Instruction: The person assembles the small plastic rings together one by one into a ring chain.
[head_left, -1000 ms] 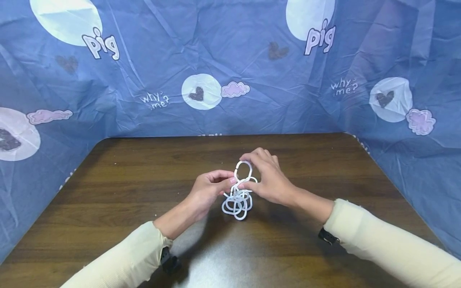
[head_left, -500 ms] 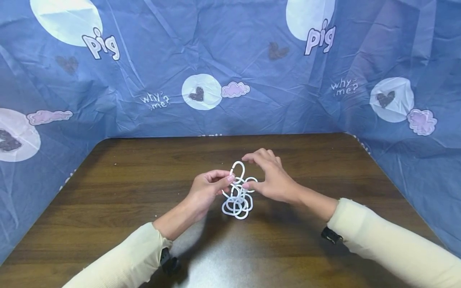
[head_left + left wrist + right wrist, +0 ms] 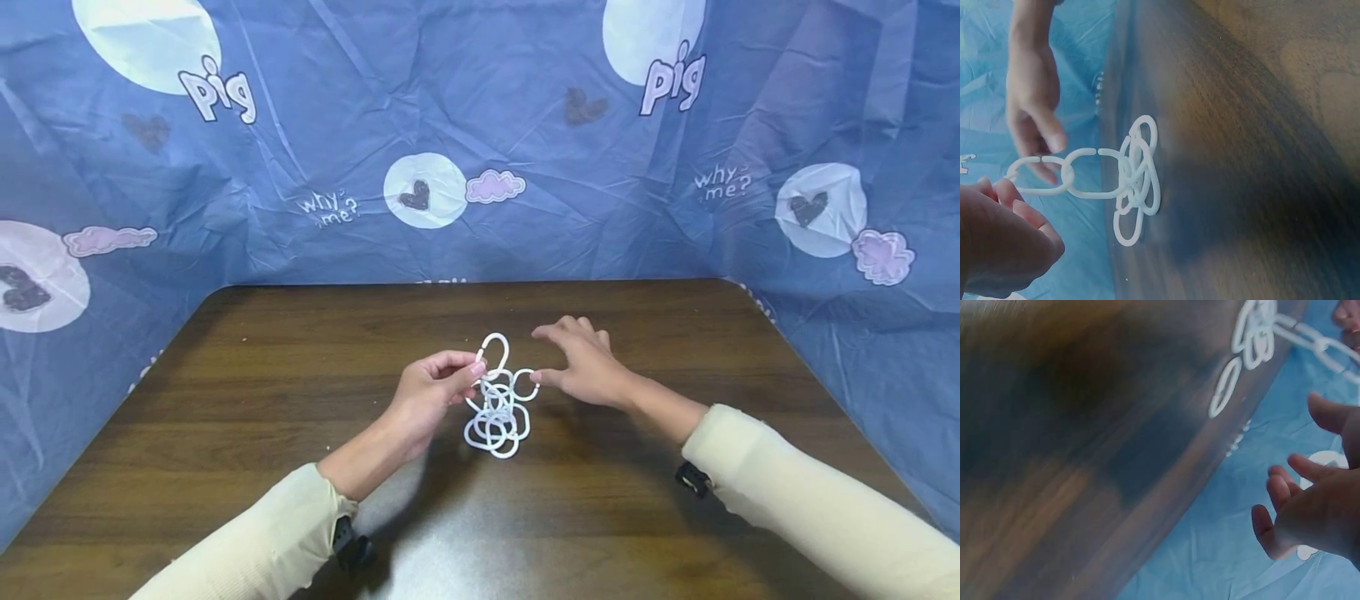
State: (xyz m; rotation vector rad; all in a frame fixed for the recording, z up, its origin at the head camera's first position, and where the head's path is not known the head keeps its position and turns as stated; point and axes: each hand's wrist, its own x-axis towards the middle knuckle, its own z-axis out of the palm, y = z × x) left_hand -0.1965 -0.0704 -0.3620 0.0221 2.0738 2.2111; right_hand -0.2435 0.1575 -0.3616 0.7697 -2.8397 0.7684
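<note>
A white plastic chain (image 3: 504, 455) of oval links lies bunched on the table. Its end link (image 3: 507, 350) is raised, pinched between the thumb and fingers of my left hand (image 3: 427, 392). The left wrist view shows that link and a second link (image 3: 1091, 195) stretched up from the heap, small slits showing in both. To the right, my right hand (image 3: 588, 367) hovers with fingers spread and nothing in its grasp. Its thumb tip overlaps a side link (image 3: 527, 399) in the head view, while the right wrist view has the hand (image 3: 1322, 509) apart from the chain.
The dark brown wooden table (image 3: 300, 333) has rounded far corners. Blue printed fabric (image 3: 480, 100) hangs behind it and along both sides. A dark wrist device (image 3: 693, 479) sits under the right sleeve, another (image 3: 352, 546) under the left.
My right hand has let go of the chain and moved right, its fingers spreading. The raised end link has shifted slightly left in my left hand's pinch, and a side link now lies out to the right.
</note>
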